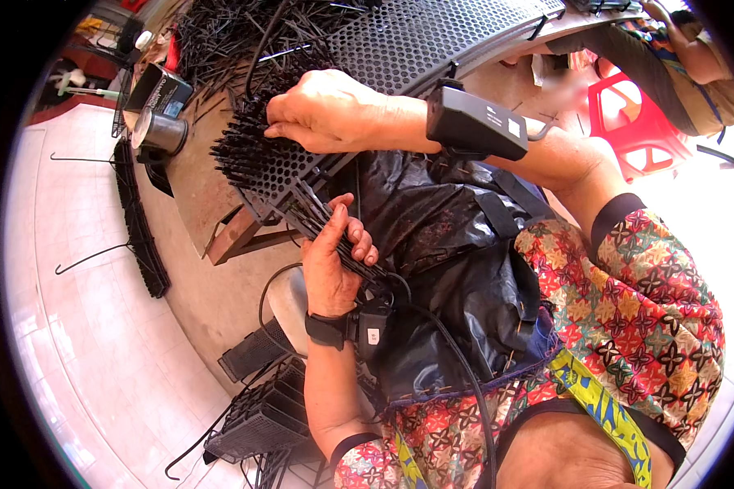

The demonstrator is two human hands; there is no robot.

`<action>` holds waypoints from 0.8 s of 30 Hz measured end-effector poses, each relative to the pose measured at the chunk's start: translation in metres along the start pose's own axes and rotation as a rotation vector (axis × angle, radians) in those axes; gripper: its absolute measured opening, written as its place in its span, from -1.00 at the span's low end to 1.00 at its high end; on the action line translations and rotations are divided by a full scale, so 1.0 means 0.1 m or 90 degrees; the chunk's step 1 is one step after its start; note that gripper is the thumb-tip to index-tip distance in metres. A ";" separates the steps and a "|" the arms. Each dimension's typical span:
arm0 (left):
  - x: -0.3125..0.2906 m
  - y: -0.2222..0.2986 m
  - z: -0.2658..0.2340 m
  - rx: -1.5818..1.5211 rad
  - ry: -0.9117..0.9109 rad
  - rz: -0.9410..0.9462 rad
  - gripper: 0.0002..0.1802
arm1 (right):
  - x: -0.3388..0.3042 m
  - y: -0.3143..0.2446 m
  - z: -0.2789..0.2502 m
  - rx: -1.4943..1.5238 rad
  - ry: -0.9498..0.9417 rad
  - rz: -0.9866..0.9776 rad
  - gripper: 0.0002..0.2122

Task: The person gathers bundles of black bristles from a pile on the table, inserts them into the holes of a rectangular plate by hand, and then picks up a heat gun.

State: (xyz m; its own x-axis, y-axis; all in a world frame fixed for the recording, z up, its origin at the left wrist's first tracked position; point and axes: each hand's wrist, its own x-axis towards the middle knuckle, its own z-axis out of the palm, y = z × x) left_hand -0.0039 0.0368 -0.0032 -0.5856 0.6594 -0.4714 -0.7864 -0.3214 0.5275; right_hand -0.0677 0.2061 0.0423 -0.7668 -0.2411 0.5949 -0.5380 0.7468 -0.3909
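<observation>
My left hand is closed around a bundle of thin black strips, which point up toward the perforated panel. Above it, my right hand has its fingers pinched together among many short black pieces standing packed in the holes of that panel. What lies between those fingertips is hidden. The black perforated panel has rows of round holes and stretches away to the upper right. A black plastic apron covers my lap just beside both hands.
A heap of loose black strips lies beyond the panel. Left of it stand a metallic spool and a dark box. Black perforated baskets sit on the floor below. A red plastic chair and another person are at upper right.
</observation>
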 end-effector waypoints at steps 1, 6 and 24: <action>0.00 0.00 0.00 -0.001 0.000 0.000 -0.75 | -0.02 -0.01 0.00 0.002 -0.001 -0.002 -0.85; 0.01 -0.01 0.03 0.027 0.000 -0.005 -0.74 | 0.04 -0.03 -0.03 -0.025 -0.007 0.014 -0.83; 0.00 -0.01 0.03 0.008 -0.007 0.009 -0.73 | 0.19 0.03 -0.04 -0.055 0.028 -0.118 -0.81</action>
State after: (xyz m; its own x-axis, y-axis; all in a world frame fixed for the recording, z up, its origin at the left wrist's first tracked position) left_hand -0.0027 0.0386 -0.0014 -0.5948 0.6623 -0.4557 -0.7752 -0.3226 0.5431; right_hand -0.0823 0.2060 0.0552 -0.6407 -0.3537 0.6815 -0.6353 0.7426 -0.2119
